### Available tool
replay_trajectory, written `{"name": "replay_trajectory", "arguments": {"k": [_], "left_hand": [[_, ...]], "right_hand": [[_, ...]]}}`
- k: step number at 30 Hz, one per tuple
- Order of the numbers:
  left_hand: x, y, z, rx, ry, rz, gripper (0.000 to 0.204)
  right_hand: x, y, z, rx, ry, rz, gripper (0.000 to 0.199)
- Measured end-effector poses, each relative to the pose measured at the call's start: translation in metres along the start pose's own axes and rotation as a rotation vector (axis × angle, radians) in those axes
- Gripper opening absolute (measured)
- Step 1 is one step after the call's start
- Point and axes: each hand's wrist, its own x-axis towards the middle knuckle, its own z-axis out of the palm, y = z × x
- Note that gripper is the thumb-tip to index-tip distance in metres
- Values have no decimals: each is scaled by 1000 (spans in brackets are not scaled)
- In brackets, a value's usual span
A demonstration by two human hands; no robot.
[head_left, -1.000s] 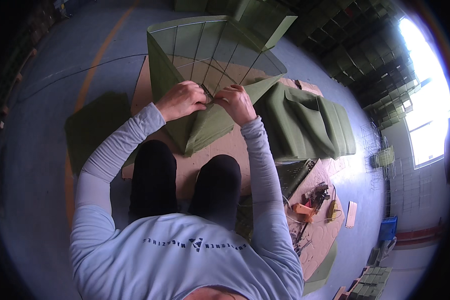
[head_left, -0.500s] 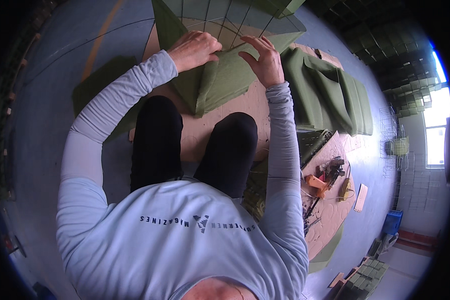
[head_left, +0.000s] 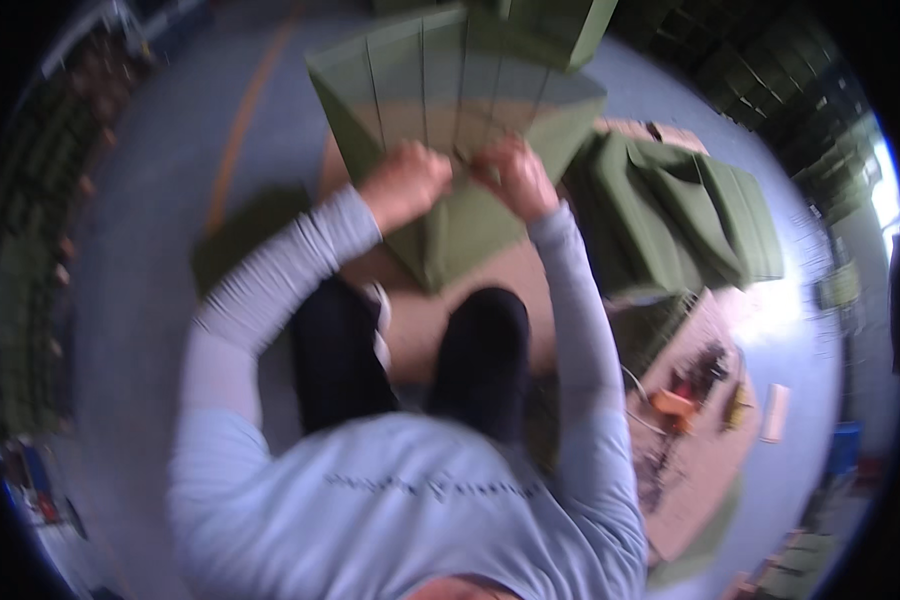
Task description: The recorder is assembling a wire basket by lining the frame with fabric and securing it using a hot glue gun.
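I kneel on a brown cardboard sheet on the floor. In front of my knees stands a large olive-green fabric piece with stitched vertical panels. My left hand and my right hand sit close together at its lower middle, both pinching the fabric where it folds down into a point. The picture is blurred, so the finger positions are hard to read.
A heap of similar green fabric pieces lies to my right. Another green piece lies flat on the grey floor to my left. Orange tools and small parts rest on cardboard at lower right. An orange line crosses the floor.
The view has swung, and the green piece and both hands now sit lower and more central. My hands have drawn closer together on the fabric.
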Motion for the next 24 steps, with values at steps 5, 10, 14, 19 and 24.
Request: {"name": "replay_trajectory", "arguments": {"k": [5, 10, 14, 19, 24], "left_hand": [[-13, 4, -21, -236, -113, -257, 20], [-23, -2, -23, -272, 55, -150, 20], [-34, -22, -21, -335, 53, -37, 20], [-16, -18, -17, -314, 60, -11, 21], [-1, 3, -10, -366, 107, 11, 19]], "right_hand": [[14, -33, -8, 92, -49, -65, 29], [14, -32, -2, 264, -110, -80, 31], [23, -38, 12, 232, -122, -133, 26], [33, -21, 10, 201, -176, -132, 17], [20, -15, -18, 242, -187, -106, 15]]}}
